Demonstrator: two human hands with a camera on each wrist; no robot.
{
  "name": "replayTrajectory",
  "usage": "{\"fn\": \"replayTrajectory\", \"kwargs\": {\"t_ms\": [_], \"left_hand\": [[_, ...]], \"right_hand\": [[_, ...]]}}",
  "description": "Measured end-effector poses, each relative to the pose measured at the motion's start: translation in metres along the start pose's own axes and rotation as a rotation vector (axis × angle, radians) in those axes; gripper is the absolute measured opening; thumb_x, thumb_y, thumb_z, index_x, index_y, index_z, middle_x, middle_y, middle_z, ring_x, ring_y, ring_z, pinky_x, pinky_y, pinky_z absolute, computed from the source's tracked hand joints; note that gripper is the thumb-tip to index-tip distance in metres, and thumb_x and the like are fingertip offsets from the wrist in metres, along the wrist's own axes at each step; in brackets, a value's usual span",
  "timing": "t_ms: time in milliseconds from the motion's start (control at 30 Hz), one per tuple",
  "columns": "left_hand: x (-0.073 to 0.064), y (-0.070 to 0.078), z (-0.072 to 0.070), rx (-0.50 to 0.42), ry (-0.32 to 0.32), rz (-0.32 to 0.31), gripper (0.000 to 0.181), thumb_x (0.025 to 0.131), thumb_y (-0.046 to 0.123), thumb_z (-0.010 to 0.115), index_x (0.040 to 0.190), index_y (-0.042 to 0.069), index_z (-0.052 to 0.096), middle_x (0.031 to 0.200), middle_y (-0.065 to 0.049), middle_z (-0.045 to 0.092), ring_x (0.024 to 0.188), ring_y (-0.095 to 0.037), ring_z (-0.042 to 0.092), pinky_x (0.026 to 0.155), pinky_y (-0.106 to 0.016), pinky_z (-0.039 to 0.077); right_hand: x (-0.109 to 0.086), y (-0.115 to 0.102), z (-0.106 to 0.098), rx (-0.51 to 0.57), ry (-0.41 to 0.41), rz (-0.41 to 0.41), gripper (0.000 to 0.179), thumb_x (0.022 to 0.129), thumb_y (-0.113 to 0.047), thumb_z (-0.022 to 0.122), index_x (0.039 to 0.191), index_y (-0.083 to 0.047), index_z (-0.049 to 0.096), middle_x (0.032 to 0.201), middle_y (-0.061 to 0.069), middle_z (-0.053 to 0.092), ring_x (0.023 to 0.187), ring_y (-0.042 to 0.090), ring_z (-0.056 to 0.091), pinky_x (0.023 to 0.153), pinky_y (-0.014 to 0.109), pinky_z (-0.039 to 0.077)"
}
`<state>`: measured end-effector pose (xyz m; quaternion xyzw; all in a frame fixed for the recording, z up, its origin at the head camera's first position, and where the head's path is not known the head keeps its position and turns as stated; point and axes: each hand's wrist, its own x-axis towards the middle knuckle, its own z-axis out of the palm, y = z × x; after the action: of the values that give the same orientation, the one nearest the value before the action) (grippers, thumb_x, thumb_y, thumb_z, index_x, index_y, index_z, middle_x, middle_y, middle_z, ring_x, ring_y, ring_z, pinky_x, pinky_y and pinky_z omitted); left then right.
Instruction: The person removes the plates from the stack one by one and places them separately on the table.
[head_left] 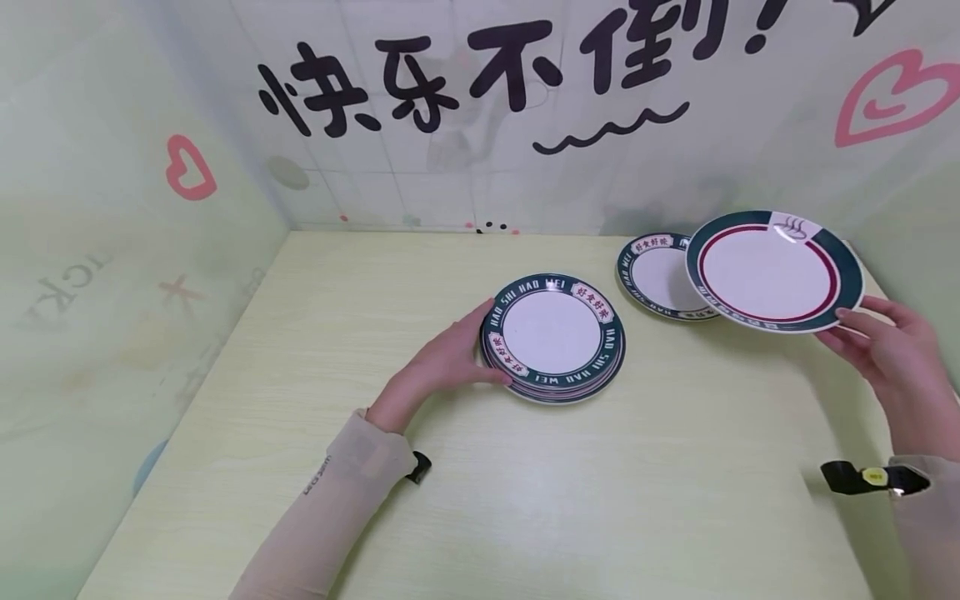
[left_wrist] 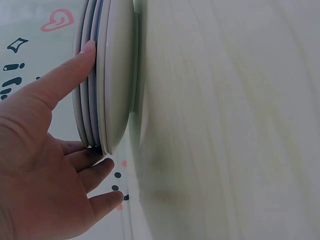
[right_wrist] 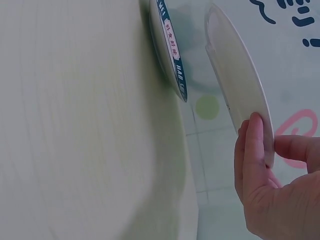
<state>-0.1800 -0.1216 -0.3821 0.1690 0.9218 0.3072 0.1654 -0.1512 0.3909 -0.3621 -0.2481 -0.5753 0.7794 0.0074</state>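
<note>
My left hand [head_left: 460, 354] holds the left edge of a stack of plates [head_left: 551, 333] on the table, with the thumb at the near side of the rims and the other fingers farther back. In the left wrist view the stacked rims [left_wrist: 92, 120] lie between thumb and fingers. My right hand [head_left: 896, 346] pinches the right edge of a plate [head_left: 765, 271] with a green rim and a red ring, held tilted above the table. Its pale underside [right_wrist: 235, 75] shows in the right wrist view. Another green-rimmed plate [head_left: 660, 275] lies on the table, partly hidden by the raised one.
The light wooden table [head_left: 420, 500] meets a back wall [head_left: 420, 192] printed with black characters and pink hearts. Side walls stand left [head_left: 112, 292] and right [head_left: 922, 208]. Dark bands [head_left: 873, 477] sit at the wrists, over beige sleeves.
</note>
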Motion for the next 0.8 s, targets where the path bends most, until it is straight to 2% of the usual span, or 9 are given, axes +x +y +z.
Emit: {"fn": "replayTrajectory", "kwargs": {"t_ms": [167, 400, 633, 800], "left_hand": [[0.0, 0.0, 0.0, 0.013, 0.0, -0.013, 0.123, 0.073, 0.04, 0.089, 0.162, 0.013, 0.009, 0.168, -0.007, 0.018, 0.155, -0.028, 0.02, 0.126, -0.046, 0.025], [-0.002, 0.0, 0.001, 0.004, 0.003, -0.003, 0.123, 0.072, 0.039, 0.089, 0.162, 0.013, 0.01, 0.168, -0.007, 0.019, 0.155, -0.028, 0.021, 0.125, -0.048, 0.026], [-0.002, 0.002, 0.0, 0.001, 0.001, -0.007, 0.123, 0.072, 0.039, 0.089, 0.162, 0.013, 0.009, 0.168, -0.007, 0.019, 0.155, -0.028, 0.02, 0.126, -0.047, 0.026], [0.0, 0.003, 0.001, 0.001, 0.001, 0.002, 0.123, 0.072, 0.039, 0.089, 0.161, 0.013, 0.009, 0.168, -0.007, 0.019, 0.155, -0.028, 0.02, 0.126, -0.047, 0.026]], "right_hand": [[0.001, 0.0, -0.005, 0.037, 0.019, -0.003, 0.045, 0.088, -0.011, 0.074, 0.119, -0.027, 0.046, 0.08, -0.008, 0.065, 0.066, 0.012, 0.072, 0.06, 0.024, 0.062], [0.0, 0.001, -0.009, 0.023, 0.057, 0.013, 0.049, 0.085, -0.014, 0.078, 0.119, -0.031, 0.046, 0.087, -0.011, 0.06, 0.066, 0.01, 0.072, 0.062, 0.023, 0.062], [0.002, 0.0, -0.014, 0.087, 0.082, 0.009, 0.05, 0.087, -0.009, 0.075, 0.12, -0.03, 0.045, 0.08, -0.008, 0.063, 0.066, 0.012, 0.072, 0.061, 0.024, 0.062], [0.003, -0.001, -0.021, 0.091, 0.123, 0.005, 0.049, 0.086, -0.008, 0.076, 0.119, -0.029, 0.046, 0.079, -0.007, 0.063, 0.064, 0.011, 0.071, 0.06, 0.025, 0.062]]}}
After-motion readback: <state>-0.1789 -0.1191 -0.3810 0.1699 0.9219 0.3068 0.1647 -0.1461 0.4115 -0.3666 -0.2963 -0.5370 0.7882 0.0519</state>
